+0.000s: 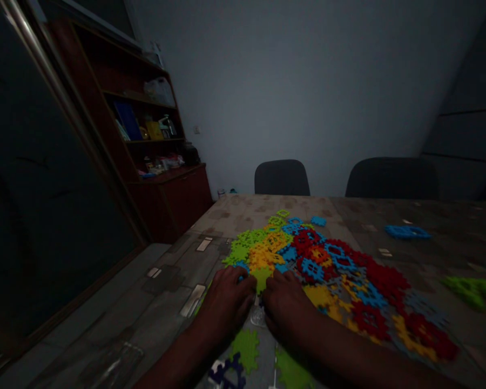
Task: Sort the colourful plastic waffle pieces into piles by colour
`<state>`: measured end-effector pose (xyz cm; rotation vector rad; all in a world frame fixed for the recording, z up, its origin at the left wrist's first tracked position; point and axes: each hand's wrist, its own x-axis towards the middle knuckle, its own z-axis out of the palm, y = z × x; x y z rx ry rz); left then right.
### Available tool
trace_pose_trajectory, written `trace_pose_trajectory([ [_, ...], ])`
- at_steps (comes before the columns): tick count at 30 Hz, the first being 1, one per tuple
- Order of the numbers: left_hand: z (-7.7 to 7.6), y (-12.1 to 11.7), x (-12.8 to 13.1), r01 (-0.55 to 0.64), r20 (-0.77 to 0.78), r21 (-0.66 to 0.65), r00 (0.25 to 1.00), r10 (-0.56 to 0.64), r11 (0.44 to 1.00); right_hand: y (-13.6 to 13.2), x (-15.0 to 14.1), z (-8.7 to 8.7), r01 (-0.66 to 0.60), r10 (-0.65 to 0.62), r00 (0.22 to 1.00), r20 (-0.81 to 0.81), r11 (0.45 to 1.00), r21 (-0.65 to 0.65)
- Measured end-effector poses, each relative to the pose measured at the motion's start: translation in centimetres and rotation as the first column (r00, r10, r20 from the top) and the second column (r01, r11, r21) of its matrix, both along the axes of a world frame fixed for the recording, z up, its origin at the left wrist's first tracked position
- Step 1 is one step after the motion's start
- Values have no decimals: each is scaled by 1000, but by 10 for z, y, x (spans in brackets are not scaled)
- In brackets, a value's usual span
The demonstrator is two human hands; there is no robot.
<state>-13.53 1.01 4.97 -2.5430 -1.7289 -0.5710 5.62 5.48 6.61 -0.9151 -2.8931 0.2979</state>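
My left hand (230,296) and my right hand (287,298) are close together over the table, fingers curled inward. Between them is a lime-green interlocking puzzle tile (262,280) with a toothed edge, pinched at its left and right sides. The fingers partly cover it. Blue bits show just past my left fingertips. Beyond the hands spreads a heap of toothed tiles: a green group (243,246), a yellow group (267,251), and red tiles (389,278) to the right. Nearer me lie a green tile (246,348) and a dark purple tile (230,373).
The table (174,294) has a patterned cover. A blue piece (407,232) and bright green pieces (472,290) lie at the right. Two dark chairs (282,177) stand behind the table. A reddish-brown shelf cabinet (174,197) is at the left. The room is dim.
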Motion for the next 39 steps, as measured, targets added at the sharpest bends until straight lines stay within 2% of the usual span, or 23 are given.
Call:
trace_pose_trajectory([
  [4,2,1,-5,-14,51,52,999,11,999,-7,-5,1,113,-111,993,38,993,-43],
  [10,4,5,-13,-40,121,152,992,22,988,-10,6,8,130,-134,991,-17,982,-139],
  [13,5,5,-15,-19,140,182,990,-7,983,-6,22,16,100,-118,989,-85,975,-197],
  [17,5,4,-15,27,175,208,982,-64,978,-8,67,33,88,-128,977,-171,970,-225],
  [21,2,1,-8,77,221,225,967,-128,971,-17,115,46,102,-149,955,-257,977,-186],
  [24,1,-1,2,120,230,224,958,-172,967,-19,137,43,103,-143,949,-282,983,-152],
  [26,3,-6,8,140,227,214,955,-189,967,-18,149,36,105,-123,950,-289,992,-76],
  [29,9,-21,18,189,239,192,943,-232,963,-24,172,31,112,-99,955,-280,993,33],
  [33,14,-48,38,344,216,128,906,-364,930,-55,210,38,97,-59,957,-284,988,123],
  [35,8,-58,50,439,165,148,873,-460,886,-73,222,39,84,-38,964,-262,982,168],
  [37,-4,-65,61,501,106,171,847,-521,849,-86,230,34,63,-20,975,-223,980,188],
  [39,-20,-70,70,506,61,158,852,-520,848,-95,234,22,62,-29,984,-174,980,188],
])
